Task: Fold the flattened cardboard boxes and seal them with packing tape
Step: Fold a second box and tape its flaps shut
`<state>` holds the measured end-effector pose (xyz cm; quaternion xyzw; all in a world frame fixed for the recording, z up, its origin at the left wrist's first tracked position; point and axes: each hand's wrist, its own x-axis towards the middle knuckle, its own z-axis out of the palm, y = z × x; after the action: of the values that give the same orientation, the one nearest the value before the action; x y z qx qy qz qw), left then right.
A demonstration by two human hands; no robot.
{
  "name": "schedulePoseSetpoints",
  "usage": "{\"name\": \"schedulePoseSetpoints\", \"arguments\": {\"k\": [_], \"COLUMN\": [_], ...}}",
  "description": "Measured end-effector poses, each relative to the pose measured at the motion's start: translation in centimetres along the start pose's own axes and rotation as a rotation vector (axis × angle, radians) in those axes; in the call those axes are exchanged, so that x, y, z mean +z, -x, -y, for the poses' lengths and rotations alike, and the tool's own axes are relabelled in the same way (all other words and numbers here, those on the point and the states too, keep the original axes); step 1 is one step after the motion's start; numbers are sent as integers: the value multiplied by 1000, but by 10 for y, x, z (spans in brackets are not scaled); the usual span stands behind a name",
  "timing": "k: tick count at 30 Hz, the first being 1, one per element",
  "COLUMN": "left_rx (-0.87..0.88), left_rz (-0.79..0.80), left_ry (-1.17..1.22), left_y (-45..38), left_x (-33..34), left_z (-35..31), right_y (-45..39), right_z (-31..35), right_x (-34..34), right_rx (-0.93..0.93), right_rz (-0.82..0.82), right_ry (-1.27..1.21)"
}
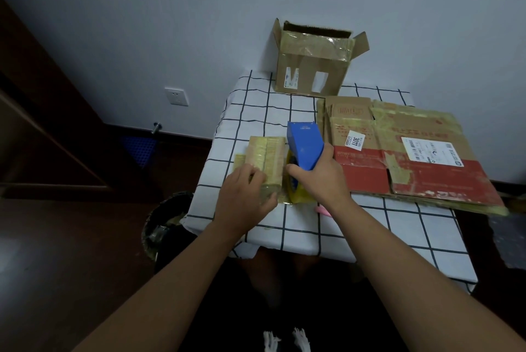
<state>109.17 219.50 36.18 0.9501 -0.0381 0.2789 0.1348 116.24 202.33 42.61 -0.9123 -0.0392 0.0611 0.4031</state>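
A small tape-covered cardboard box [266, 156] stands near the table's front left. My left hand [244, 195] lies on its near end, fingers curled over the top edge. My right hand [318, 178] grips the blue tape dispenser [304, 145], whose yellow tape roll [296, 189] sits right against the box's right side. A stack of flattened cardboard boxes [412, 152] with red print and white labels lies on the right of the table. An assembled brown box [313, 64] with open flaps stands at the back by the wall.
The table has a white cloth with a black grid [256, 112]. A waste bin [165, 223] stands on the floor at the table's left. A pink object [323, 210] peeks out under my right wrist. A dark wooden door is at far left.
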Motion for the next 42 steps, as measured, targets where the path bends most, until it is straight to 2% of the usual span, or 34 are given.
{"name": "schedulePoseSetpoints", "arguments": {"k": [15, 20, 25, 30, 37, 42], "left_rx": [-127, -205, -184, -137, -170, -116], "left_rz": [-89, -66, -54, -2, 175, 231], "left_ry": [-126, -133, -139, -42, 303, 311], "left_y": [-7, -11, -9, -4, -1, -2], "left_x": [11, 14, 12, 1, -20, -29], "left_z": [-20, -31, -30, -19, 18, 28], "right_y": [1, 1, 0, 1, -3, -2], "right_z": [-1, 1, 2, 6, 11, 10], "right_x": [0, 0, 2, 1, 0, -1], "right_rx": [16, 21, 49, 64, 79, 79], "right_rz": [0, -1, 10, 42, 85, 89], "right_ry": [-1, 15, 27, 85, 157, 170]}}
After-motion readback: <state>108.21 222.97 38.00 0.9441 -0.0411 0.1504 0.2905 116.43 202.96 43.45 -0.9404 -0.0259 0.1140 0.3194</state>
